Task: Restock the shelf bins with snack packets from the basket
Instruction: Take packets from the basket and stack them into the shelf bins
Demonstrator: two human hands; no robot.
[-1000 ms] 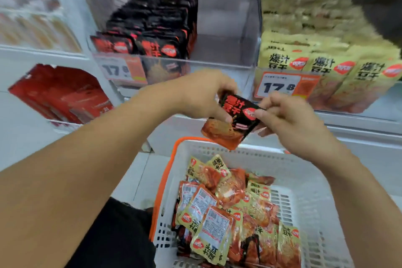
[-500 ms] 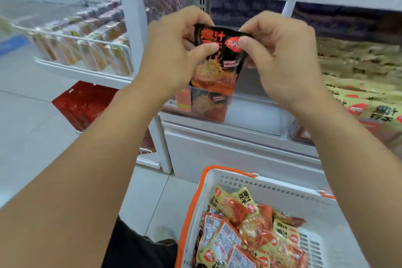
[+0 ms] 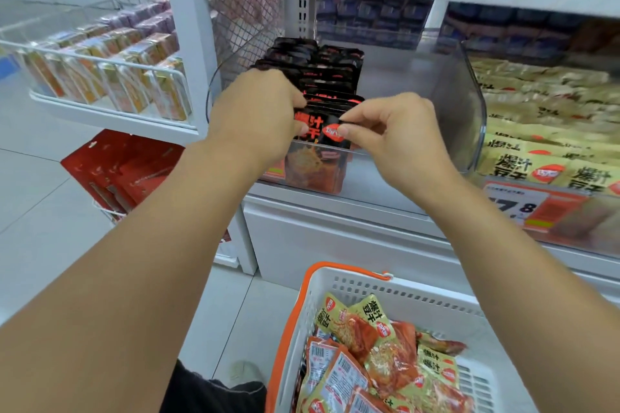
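A black snack packet (image 3: 330, 134) with red lettering stands upright at the front of a row of black packets (image 3: 318, 77) in a clear shelf bin (image 3: 469, 104). My left hand (image 3: 258, 117) grips its left top corner. My right hand (image 3: 396, 141) pinches its right top corner between thumb and forefinger. The packet's lower half sits behind the bin's front wall. Below, a white basket (image 3: 402, 298) with an orange handle holds several yellow and orange snack packets (image 3: 379, 355).
The bin's right half holds no packets. A neighbouring bin (image 3: 536, 157) to the right holds yellow packets with a price tag. At the left are a wire rack of boxed goods (image 3: 110, 77) and red packs (image 3: 117, 171) lower down. White floor tiles lie below.
Both hands have carried the black packet up from above the basket and lowered it into the front of the black packets' bin. The view has shifted upward toward the shelf.
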